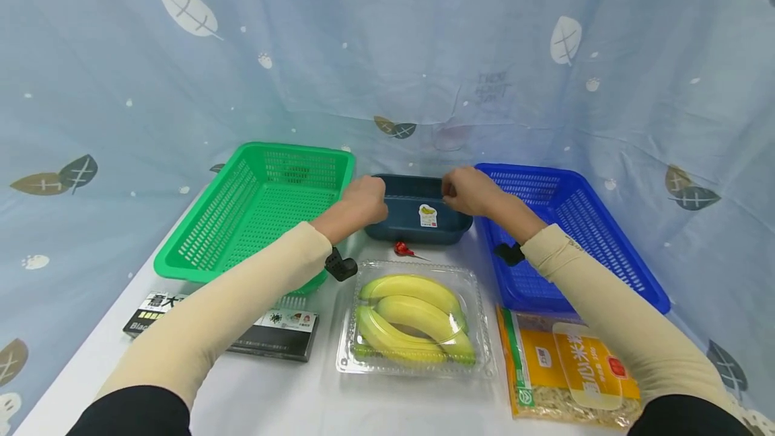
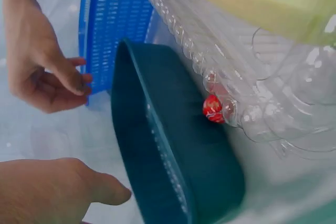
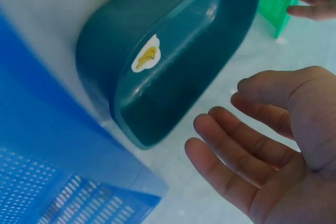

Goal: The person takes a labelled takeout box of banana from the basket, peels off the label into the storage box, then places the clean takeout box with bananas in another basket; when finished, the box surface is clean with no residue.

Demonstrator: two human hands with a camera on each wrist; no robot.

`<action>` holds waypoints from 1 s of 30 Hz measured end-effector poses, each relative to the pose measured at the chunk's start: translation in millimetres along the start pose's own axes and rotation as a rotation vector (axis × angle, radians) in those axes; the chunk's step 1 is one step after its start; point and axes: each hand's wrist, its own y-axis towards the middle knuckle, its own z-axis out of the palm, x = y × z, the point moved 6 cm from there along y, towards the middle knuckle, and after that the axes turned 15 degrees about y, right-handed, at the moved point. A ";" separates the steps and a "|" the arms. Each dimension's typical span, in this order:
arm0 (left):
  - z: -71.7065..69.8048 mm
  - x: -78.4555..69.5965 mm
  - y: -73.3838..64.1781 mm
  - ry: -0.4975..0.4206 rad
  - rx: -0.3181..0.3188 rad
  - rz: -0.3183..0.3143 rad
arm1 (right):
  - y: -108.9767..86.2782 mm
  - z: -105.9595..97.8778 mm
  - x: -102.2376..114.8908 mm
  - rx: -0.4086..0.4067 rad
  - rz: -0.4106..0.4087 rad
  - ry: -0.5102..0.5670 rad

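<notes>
In the head view, a dark teal basin (image 1: 418,233) stands at the back between two baskets. A small card or sticker with a banana picture (image 1: 427,215) is against its inner side, close to the rim in the right wrist view. My left hand (image 1: 365,199) hovers by the basin's left end, and its thumb (image 2: 111,189) points at the rim in the left wrist view. By the right end is my right hand (image 1: 469,190); its fingers (image 3: 236,163) are loosely bent, with nothing in them. Just in front of the basin lies a red-wrapped lollipop (image 1: 402,249).
A green basket (image 1: 208,234) stands left, a blue basket (image 1: 605,234) right. In front are a clear lidded box (image 1: 478,348) of bananas (image 1: 412,315), a flat black box (image 1: 272,342) partly under my left sleeve, and an orange food packet (image 1: 545,375). A patterned curtain (image 1: 387,52) hangs behind.
</notes>
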 end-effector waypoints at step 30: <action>-13.9 10.8 -83.8 -0.287 -0.187 0.152 | -107.8 -9.7 55.9 -0.187 -0.139 0.147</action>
